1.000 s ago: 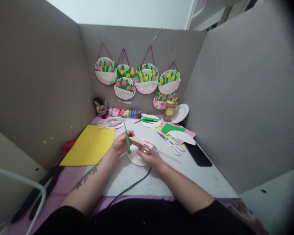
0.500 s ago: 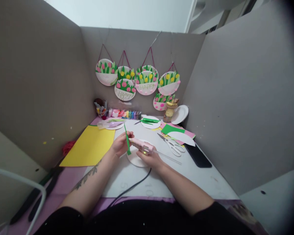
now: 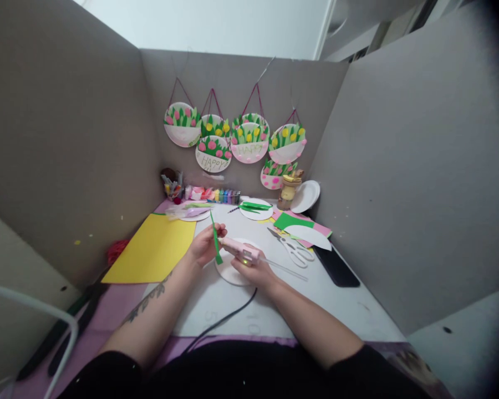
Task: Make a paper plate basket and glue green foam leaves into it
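My left hand [image 3: 205, 244] pinches a thin green paper strip [image 3: 215, 235], which stands nearly upright with its wider end down. A pink hot glue gun [image 3: 241, 249] is in the grip of my right hand [image 3: 255, 269]. Its nozzle points left and meets or nearly meets the strip; I cannot tell which. From the gun's back sticks a clear glue stick [image 3: 286, 270], and a small light glows on its side. Beneath both hands lies a white paper plate [image 3: 228, 273], partly hidden by them. A dark cord [image 3: 227, 316] runs from the gun toward me.
White-handled scissors [image 3: 295, 249], a black phone [image 3: 336, 266] and a half plate [image 3: 310, 237] lie at right. Yellow paper [image 3: 153, 249] lies left. Behind, a plate [image 3: 255, 215] holds green strips, near paint bottles [image 3: 224, 195]. Decorated plates [image 3: 249, 147] hang on the grey back panel [image 3: 324, 83].
The whole view has shifted very slightly, so things sit a little lower. Both hands keep almost the same pose, with the strip and the glue gun still held together.
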### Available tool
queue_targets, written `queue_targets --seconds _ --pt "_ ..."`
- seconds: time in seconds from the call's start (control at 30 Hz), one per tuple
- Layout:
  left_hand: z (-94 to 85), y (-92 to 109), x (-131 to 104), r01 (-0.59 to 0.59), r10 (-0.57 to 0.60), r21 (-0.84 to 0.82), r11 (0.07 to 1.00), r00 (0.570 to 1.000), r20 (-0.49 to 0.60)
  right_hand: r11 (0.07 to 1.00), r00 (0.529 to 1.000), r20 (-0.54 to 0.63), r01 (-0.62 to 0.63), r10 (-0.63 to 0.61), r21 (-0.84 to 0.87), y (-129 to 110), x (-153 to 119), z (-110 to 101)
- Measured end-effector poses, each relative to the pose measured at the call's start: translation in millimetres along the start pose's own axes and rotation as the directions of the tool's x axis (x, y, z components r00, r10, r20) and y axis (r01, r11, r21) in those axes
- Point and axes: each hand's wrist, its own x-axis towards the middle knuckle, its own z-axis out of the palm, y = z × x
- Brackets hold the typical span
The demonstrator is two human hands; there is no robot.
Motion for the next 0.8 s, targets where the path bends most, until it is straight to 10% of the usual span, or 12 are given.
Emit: queue_targets --seconds 0.8 --pt "-5.1 7.2 3.5 -0.041 0.041 -0.007 0.999 0.998 0.042 0.999 0.999 0.029 0.017 -0.017 -0.029 -5.8 -2.0 -0.1"
